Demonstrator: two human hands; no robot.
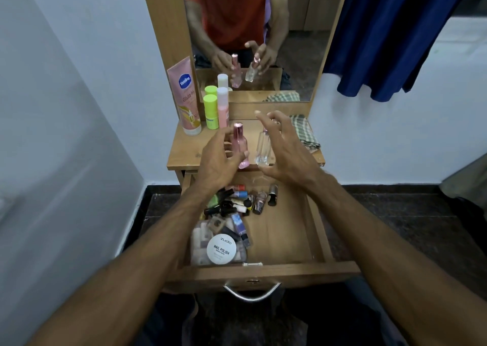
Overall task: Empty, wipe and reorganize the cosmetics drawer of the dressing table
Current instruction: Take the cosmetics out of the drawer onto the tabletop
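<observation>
- The drawer [263,270] stands pulled out in the lower middle of the frame, a heap of small cosmetics [237,203] in its left half and a round white nail polish tub [221,249] near its front left
- On the dressing table top [184,150], middle of the frame, a pink bottle [240,145] and a clear bottle [263,149] stand upright side by side near the front edge
- The left hand [218,163] curls loosely round the pink bottle, thumb at its base; whether it grips or only touches, I cannot tell
- The right hand [284,153] has its fingers spread and relaxed beside the clear bottle, holding nothing
- At the upper left of the tabletop stand a Vaseline tube [185,97], a green-capped bottle [210,112] and a pink tube [223,108]
- A checked cloth [305,133] lies at the right of the tabletop
</observation>
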